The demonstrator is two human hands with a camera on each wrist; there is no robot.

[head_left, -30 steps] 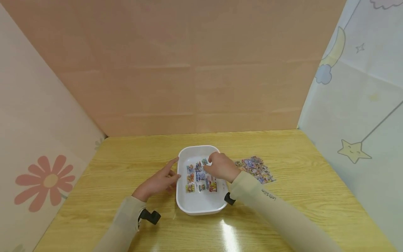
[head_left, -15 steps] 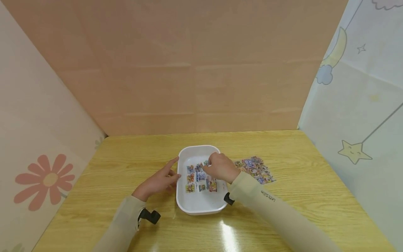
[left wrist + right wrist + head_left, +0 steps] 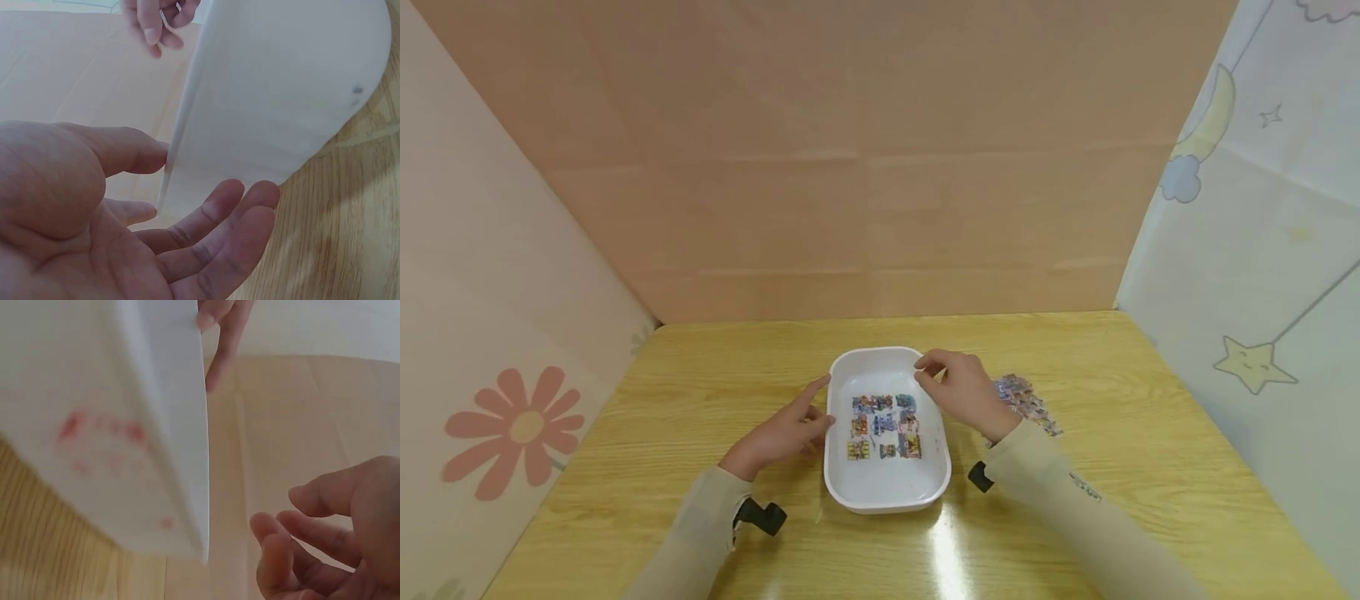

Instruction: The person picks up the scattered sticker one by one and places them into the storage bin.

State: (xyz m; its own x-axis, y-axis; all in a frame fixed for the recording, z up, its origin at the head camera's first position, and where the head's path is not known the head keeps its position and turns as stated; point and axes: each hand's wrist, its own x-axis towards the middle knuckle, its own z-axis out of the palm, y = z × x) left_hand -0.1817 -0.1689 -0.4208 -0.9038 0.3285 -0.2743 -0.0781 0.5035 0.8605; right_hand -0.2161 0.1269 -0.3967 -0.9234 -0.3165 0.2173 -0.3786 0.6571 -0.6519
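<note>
A white plastic tray (image 3: 887, 492) stands on the table with several small colourful jigsaw puzzle pieces (image 3: 886, 427) laid out in rows on its floor. At its left side, my left hand (image 3: 778, 433) touches the rim with thumb and index finger; in the left wrist view the other fingers (image 3: 215, 206) lie loosely bent by the outer wall. Over the far right rim is my right hand (image 3: 958, 387), fingers relaxed. The right wrist view shows that hand's thumb (image 3: 319, 497) apart from the fingertips, with nothing visible between them.
A flat patch of joined puzzle pieces (image 3: 1026, 400) lies on the wooden table (image 3: 715, 367) right of the tray, partly hidden by the right hand. A peach-coloured back panel (image 3: 865, 208) and printed side panels (image 3: 1262, 275) enclose the table.
My right hand has lifted from the pieces and moved right, to the tray's rim. Pieces at the far end, partly covered before, now show in a row. The left hand stays at the rim.
</note>
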